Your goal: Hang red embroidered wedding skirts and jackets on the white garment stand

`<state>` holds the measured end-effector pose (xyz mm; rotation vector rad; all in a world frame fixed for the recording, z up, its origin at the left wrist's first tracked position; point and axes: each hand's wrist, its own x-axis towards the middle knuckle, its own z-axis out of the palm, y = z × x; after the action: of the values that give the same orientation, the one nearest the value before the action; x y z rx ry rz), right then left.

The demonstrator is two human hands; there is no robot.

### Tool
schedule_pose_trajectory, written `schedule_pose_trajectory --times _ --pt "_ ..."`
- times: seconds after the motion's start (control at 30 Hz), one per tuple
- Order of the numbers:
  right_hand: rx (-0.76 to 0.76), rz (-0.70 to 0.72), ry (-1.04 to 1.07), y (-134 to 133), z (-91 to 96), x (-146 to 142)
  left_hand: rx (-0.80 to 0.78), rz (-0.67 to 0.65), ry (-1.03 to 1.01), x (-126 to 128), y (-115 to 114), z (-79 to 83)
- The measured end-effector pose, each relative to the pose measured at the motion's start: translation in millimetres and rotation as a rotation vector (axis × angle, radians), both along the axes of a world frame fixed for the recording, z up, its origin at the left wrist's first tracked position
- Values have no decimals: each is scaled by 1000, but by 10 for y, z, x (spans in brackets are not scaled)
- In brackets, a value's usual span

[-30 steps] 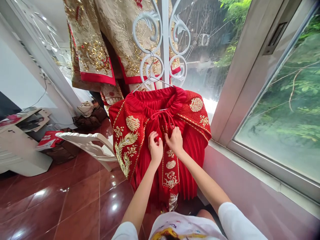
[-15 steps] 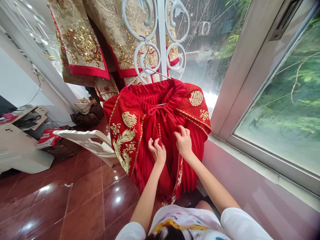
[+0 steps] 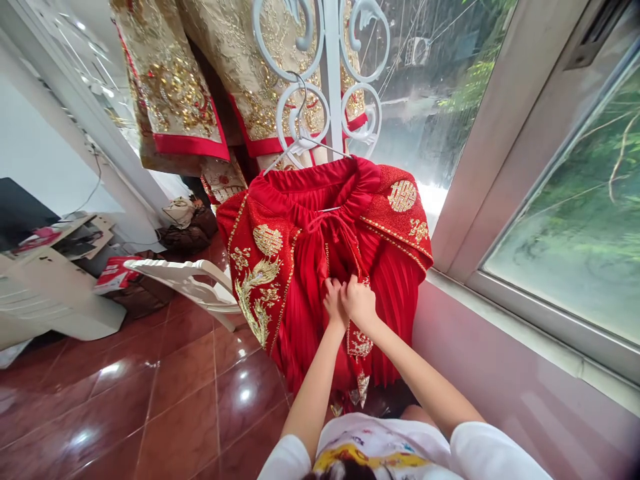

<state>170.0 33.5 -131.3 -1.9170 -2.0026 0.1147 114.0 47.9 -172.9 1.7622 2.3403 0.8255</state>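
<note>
Head view: a red pleated skirt (image 3: 307,300) is hanging in the middle of the scene from a wire hanger (image 3: 301,137), which is hooking onto a white scrollwork stand (image 3: 332,73) on the far side. Both of the person's hands are now meeting at the skirt's front, whereas half a second ago they were working apart. The left hand (image 3: 335,307) is touching the right one; its fingers, looser and more spread before, are now curling in against the red cloth, but its fingertips are hiding, so whether it is gripping anything I cannot tell. The right hand (image 3: 359,303) is closing into a near fist on the narrow embroidered panel (image 3: 361,343), having come left from where it was pinching that strip. Below it the panel, earlier showing nearly edge-on, is turning more of its gold stitching toward the near side. Above the hands, the drawstring bow (image 3: 333,223) is staying tied at the waistband. Cream-and-gold garments (image 3: 180,93) are hanging far left, and a white chair (image 3: 175,273) is standing left of the skirt, on the tiled floor (image 3: 180,393). Glazing (image 3: 565,227) is filling the right side. A dark screen (image 3: 25,210) is now showing more fully at the far left.
</note>
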Motion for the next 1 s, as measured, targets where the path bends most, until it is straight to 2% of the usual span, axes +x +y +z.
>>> schedule_pose_trajectory --times 0.1,0.2,0.3,0.37,0.47,0.53,0.63,0.73,0.8,0.9,1.0 --pt "-33 -18 -4 -22 9 39 52 -66 -135 -28 60 -18" --pt "-59 -16 17 -62 35 101 186 -181 -367 -59 2 -146" --pt "-58 43 72 -111 44 123 298 -227 -580 -89 -125 -290" --pt "-67 77 103 -133 29 113 344 -226 -641 -113 -216 -351" --pt "-88 108 173 -134 -24 93 374 -203 -626 -160 -323 -377" --pt "-89 152 337 -121 -76 92 375 -208 -605 -191 -369 -372" --pt "-169 223 788 -108 -149 103 357 -220 -547 -217 -404 -357" --pt "-386 208 1250 -119 -163 113 264 -192 -454 -217 -424 -327" --pt "-572 174 1480 -129 -122 117 173 -182 -412 -214 -439 -291" --pt "-752 95 1697 -121 8 107 83 -192 -346 -211 -470 -218" --pt "-768 35 1757 -74 184 73 58 -210 -257 -208 -501 -127"
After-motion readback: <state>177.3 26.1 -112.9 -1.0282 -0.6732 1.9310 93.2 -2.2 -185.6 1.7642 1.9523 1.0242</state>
